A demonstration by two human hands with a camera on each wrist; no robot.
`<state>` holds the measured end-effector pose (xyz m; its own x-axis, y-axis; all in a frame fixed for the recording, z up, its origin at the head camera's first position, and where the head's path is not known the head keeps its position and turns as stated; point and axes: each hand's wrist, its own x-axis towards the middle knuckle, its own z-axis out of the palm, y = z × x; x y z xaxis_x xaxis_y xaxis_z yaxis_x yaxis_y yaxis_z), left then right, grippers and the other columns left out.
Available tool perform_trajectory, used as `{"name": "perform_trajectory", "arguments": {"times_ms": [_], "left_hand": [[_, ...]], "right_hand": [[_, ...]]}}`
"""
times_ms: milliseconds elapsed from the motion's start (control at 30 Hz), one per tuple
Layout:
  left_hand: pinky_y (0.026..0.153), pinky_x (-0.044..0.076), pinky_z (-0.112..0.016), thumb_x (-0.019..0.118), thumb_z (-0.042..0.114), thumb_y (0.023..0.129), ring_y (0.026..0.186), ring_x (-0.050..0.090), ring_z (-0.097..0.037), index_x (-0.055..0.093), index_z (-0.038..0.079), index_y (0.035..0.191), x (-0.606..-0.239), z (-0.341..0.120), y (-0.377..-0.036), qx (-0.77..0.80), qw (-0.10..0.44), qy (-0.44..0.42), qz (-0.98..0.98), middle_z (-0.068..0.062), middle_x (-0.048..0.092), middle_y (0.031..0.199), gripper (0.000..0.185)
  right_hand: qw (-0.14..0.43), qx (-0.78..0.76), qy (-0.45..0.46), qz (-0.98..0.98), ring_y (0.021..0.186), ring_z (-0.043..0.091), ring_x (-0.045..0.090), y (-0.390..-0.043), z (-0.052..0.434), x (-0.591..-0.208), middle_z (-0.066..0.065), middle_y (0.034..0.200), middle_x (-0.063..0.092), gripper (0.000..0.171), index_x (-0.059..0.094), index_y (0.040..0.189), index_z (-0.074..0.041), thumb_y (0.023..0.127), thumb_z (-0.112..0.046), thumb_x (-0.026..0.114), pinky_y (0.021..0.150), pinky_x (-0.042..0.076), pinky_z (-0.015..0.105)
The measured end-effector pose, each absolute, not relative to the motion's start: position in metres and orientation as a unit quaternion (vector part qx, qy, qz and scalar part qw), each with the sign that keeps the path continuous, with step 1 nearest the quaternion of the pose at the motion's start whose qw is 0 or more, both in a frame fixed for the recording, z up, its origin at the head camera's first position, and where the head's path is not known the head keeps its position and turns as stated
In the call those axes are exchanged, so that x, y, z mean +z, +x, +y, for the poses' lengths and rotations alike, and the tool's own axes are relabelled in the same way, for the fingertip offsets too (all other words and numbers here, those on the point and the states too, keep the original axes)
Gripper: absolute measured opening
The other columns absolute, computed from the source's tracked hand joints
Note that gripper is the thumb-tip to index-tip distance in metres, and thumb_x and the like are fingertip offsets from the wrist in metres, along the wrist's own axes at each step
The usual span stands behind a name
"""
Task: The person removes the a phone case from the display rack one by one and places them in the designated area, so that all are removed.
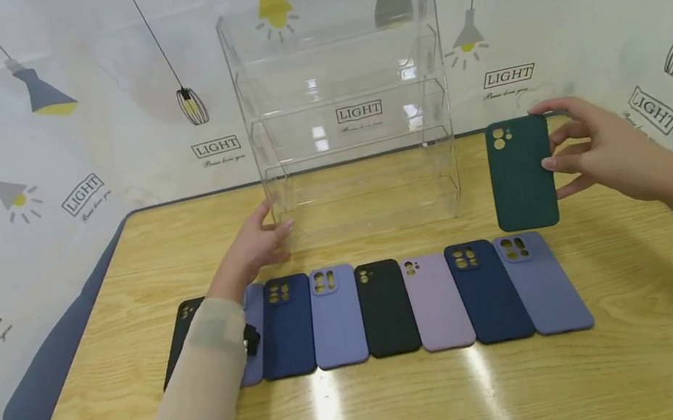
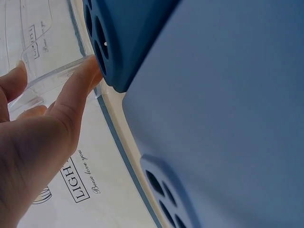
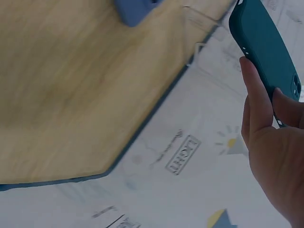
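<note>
A dark green phone case point(image 1: 523, 180) is held upright above the table by my right hand point(image 1: 611, 148), back side showing in the head view. Fingers and thumb grip it by its right edge; the right wrist view shows this case point(image 3: 268, 52) side-on. My left hand point(image 1: 255, 246) holds the lower left side of a clear tiered display rack point(image 1: 363, 195), with thumb and fingers about its side panel. In the left wrist view, a navy case point(image 2: 137, 33) and a periwinkle case point(image 2: 223, 109) loom close, beside the left hand.
Phone cases lie side by side in front of the rack: black point(image 1: 388, 312), lilac point(image 1: 441, 307), navy point(image 1: 492, 295) and periwinkle point(image 1: 547, 287) among them. My left forearm point(image 1: 197, 394) covers part of the row's left end. A lamp-patterned cloth point(image 1: 157, 165) backs the wooden table point(image 1: 434, 407).
</note>
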<state>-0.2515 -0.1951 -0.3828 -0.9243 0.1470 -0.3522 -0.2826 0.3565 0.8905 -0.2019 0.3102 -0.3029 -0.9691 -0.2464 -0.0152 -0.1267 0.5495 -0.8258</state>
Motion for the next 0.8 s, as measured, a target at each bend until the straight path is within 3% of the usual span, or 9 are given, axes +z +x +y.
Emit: {"name": "perform_trajectory", "arguments": {"times_ms": [267, 567, 800], "left_hand": [[0.097, 0.054, -0.048, 0.055, 0.027, 0.101, 0.132, 0.049, -0.039, 0.007, 0.037, 0.158, -0.385, -0.196, -0.250, 0.567, 0.184, -0.042, 0.802, -0.021, 0.035, 0.154, 0.074], [0.096, 0.055, -0.047, 0.055, 0.028, 0.101, 0.130, 0.051, -0.038, 0.008, 0.039, 0.157, -0.386, -0.197, -0.253, 0.566, 0.184, -0.046, 0.802, -0.020, 0.038, 0.153, 0.074], [0.099, 0.053, -0.048, 0.055, 0.027, 0.101, 0.134, 0.047, -0.038, 0.007, 0.040, 0.157, -0.382, -0.196, -0.252, 0.569, 0.196, -0.051, 0.797, -0.019, 0.035, 0.155, 0.075]], "right_hand": [[0.153, -0.421, -0.042, 0.893, 0.089, 0.023, 0.063, -0.193, 0.345, -0.329, 0.018, 0.119, 0.044, 0.076, 0.020, 0.152, -0.041, 0.097, -0.005, 0.058, 0.069, 0.062, 0.047], [0.270, -0.399, -0.020, 0.876, 0.091, 0.023, 0.064, -0.185, 0.382, -0.347, 0.023, 0.123, 0.041, 0.076, 0.017, 0.153, -0.031, 0.094, -0.019, 0.064, 0.069, 0.062, 0.050], [0.313, -0.412, -0.004, 0.856, 0.091, 0.024, 0.062, -0.179, 0.391, -0.367, 0.023, 0.121, 0.043, 0.078, 0.016, 0.154, -0.026, 0.093, -0.015, 0.064, 0.070, 0.061, 0.050]]}}
